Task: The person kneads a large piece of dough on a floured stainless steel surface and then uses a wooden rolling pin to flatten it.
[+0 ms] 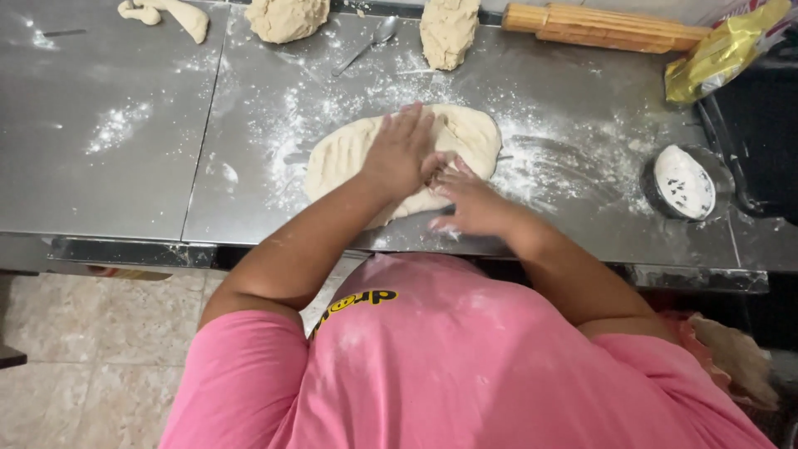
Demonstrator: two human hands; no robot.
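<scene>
1. Head view: the left hand (pixel 401 152) is lying flat, fingers spread open, pressing on the flattened dough (pixel 465 133) in the middle of the floured steel table (pixel 108 183).
2. The right hand (pixel 470 202) is resting at the dough's near edge, fingers loosely curled, gripping nothing.
3. Two dough lumps (pixel 450 31), a spoon (pixel 370 43) and a wooden rolling pin (pixel 603 27) are sitting along the far edge.
4. A small floury bowl (pixel 683 183) is standing well to the right.

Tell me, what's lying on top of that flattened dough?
Both hands rest on the flattened dough: the left hand lies flat across its middle, the right hand presses its near edge. The dough beneath them is hidden, as is the floured steel table under it.
</scene>
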